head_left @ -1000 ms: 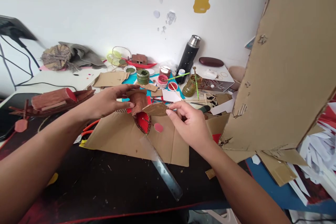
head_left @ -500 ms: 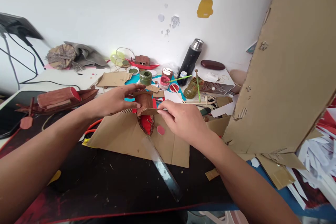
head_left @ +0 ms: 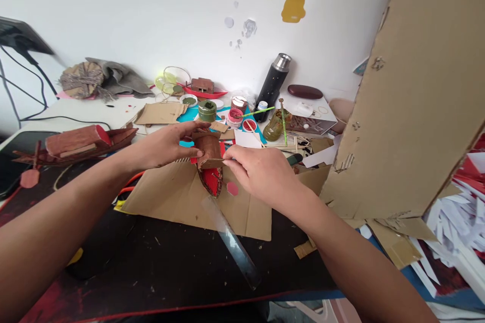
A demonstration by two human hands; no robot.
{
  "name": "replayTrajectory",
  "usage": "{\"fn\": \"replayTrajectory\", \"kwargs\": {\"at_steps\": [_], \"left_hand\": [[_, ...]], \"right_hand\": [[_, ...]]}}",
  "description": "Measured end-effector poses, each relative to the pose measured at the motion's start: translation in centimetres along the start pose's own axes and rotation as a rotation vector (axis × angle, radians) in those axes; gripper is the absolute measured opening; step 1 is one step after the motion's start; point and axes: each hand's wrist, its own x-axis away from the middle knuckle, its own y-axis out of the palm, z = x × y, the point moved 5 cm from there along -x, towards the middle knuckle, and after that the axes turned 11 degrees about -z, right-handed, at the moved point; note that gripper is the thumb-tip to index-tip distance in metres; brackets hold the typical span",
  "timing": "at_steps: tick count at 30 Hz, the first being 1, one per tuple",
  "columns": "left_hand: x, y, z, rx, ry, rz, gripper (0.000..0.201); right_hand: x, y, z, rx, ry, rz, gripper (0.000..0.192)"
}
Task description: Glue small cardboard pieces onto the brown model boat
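Note:
A small model boat (head_left: 211,180) with a red inside and brown rim lies on a cardboard sheet (head_left: 170,197), its pointed end toward me. A curved brown roof (head_left: 209,147) stands over its middle. My left hand (head_left: 172,145) grips the roof from the left, thumb on its near side and fingers over the far edge. Between thumb and forefinger, my right hand (head_left: 263,169) pinches the right end of a thin cardboard strip (head_left: 211,163) along the roof's near edge. A pink octagonal piece (head_left: 232,189) lies right of the boat.
A clear ruler (head_left: 235,247) lies below the boat. Behind are paint jars (head_left: 207,111), a murky jar with a brush (head_left: 275,125) and a black flask (head_left: 272,83). Another brown model boat (head_left: 79,142) sits left. Tall cardboard (head_left: 371,111) stands right.
The right hand has shifted slightly left, bringing the cardboard strip closer against the roof's near edge. The left hand keeps its grip. The whole view has shifted a little.

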Motion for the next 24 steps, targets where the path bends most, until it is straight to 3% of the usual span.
{"fn": "replayTrajectory", "kwargs": {"at_steps": [8,24], "left_hand": [[-0.4,0.2,-0.4,0.013,-0.008,-0.002,0.086],[-0.4,0.1,0.2,-0.003,-0.008,-0.020,0.086]], "right_hand": [[-0.2,0.1,-0.5,0.082,0.006,-0.100,0.028],[-1.0,1.1,-0.7,0.115,-0.018,-0.159,0.028]]}}
